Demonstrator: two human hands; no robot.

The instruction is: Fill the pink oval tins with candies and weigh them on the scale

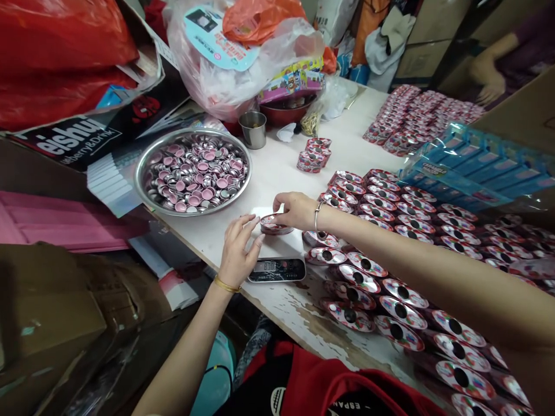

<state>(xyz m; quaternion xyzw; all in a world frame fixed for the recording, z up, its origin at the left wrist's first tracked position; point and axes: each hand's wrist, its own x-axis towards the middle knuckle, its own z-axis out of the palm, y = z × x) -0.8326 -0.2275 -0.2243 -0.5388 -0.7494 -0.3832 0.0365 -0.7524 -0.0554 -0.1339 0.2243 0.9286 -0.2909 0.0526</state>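
Pinching oval pack (274,230) on scale (284,270) w/ R grip (299,211), w/ L grip (237,248) released alongside. Noting many packs (359,278) already rowed R of grips, qty. caps (202,167) loose in basin (193,213) fwd-L.

"What's the room like?"
"Crowded around a white table (273,164), its surface worn at the near edge."
"Beyond the table?"
"Stacked cartons (421,56)."
"Left of it?"
"A brown cardboard box (47,300), and a turquoise tub (214,390) lower than the table."
"The light?"
"Dimmer around the table."
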